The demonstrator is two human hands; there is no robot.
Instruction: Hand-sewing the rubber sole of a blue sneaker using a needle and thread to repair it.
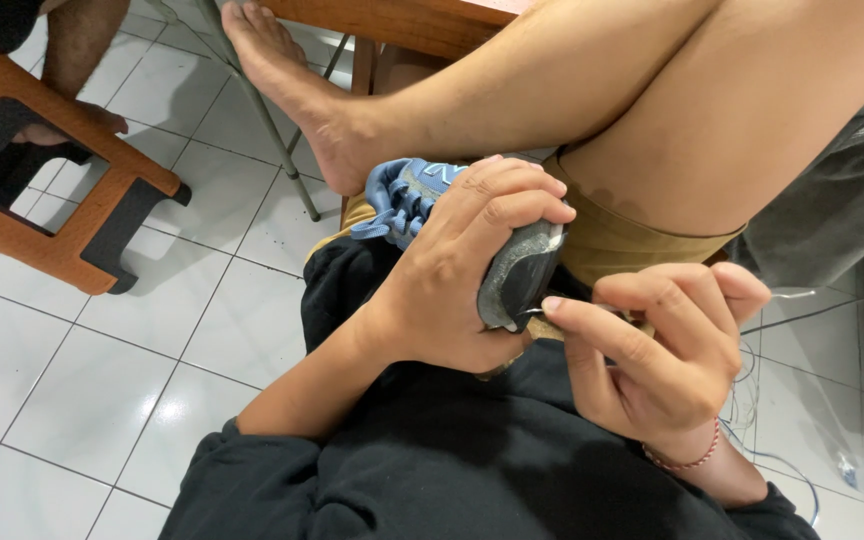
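My left hand [462, 270] is wrapped around a small shoe [422, 192] with blue laces and a grey sole [517, 280], holding it on my lap with the sole's heel end turned toward me. My right hand [657, 355] is closed on a thin tool whose tip touches the edge of the sole; most of the tool is hidden by my fingers. A red string bracelet [687, 460] circles my right wrist. My crossed bare leg [552, 90] lies just beyond the shoe.
An orange and black stool [62, 180] stands on the white tiled floor at the left, with another person's foot [72, 125] by it. A wooden table edge [402, 25] and metal legs [272, 130] are at the top. Thin cables [812, 310] trail at the right.
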